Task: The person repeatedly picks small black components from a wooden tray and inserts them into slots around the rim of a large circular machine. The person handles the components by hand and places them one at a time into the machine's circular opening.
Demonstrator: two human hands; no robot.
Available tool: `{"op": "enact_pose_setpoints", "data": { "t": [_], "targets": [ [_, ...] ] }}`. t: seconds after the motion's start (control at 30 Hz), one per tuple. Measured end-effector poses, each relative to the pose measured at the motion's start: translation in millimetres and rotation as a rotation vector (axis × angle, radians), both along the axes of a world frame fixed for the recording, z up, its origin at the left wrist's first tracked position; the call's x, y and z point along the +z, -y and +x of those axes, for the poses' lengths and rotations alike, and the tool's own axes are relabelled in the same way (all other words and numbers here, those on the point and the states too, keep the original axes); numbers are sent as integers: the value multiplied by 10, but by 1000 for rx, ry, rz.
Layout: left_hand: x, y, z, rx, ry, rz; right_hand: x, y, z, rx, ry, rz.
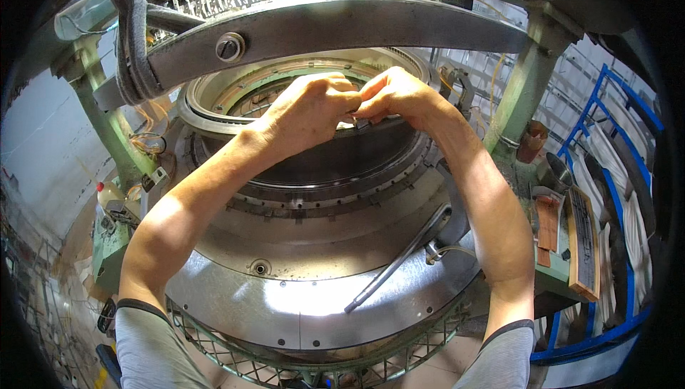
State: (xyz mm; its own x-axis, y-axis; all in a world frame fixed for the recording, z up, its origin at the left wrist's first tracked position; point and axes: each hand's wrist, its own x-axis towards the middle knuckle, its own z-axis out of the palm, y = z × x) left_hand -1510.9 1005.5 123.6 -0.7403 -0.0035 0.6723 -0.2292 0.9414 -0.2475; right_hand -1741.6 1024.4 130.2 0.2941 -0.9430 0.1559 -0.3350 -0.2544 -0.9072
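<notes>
Both my arms reach up over a large circular knitting machine [300, 296]. My left hand [310, 107] and my right hand [396, 95] meet fingertip to fingertip at the upper rim of the dark needle cylinder [335, 157]. The fingers of both hands are pinched together on something small at that rim, too small to make out. Behind the hands lies the bright inner ring [214, 93] of the machine.
A grey curved metal beam [342, 29] with a large screw head [230, 47] crosses above my hands. A long metal rod [399, 257] lies on the shiny base plate. Green frame posts [517, 89] stand at both sides. A blue rack [606, 139] and wooden boards [581, 246] are at the right.
</notes>
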Motion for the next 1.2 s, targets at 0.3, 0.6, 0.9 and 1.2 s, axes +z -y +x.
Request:
{"op": "enact_pose_setpoints", "data": {
  "t": [0.3, 0.6, 0.9, 1.2],
  "targets": [
    [17, 57, -27, -5, 18, -5, 14, 9, -12, 17, -30, 7],
    [42, 22, -27, 49, 101, 12, 49, -21, -2, -15, -87, -29],
    [27, 10, -78, 87, 98, -6, 44, -22, -28, -39, -88, -4],
    [16, -17, -115, 20, 36, 67, 23, -6, -57, -41, -47, 0]
  ]
}}
